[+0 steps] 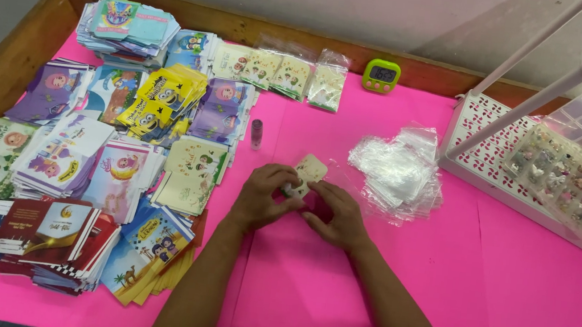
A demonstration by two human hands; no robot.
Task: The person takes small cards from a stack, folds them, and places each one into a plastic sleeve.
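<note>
At table centre, my left hand and right hand pinch a small cream card, fingers clamped on its lower edge to steady it; clear bags lie at two o'clock, handy.

Two bare forearms reach in from the bottom edge, with no sleeve, cuff or glove in sight. The left hand and the right hand wear no ring, watch or bracelet that can be made out. The nails look short and unpainted.
</note>
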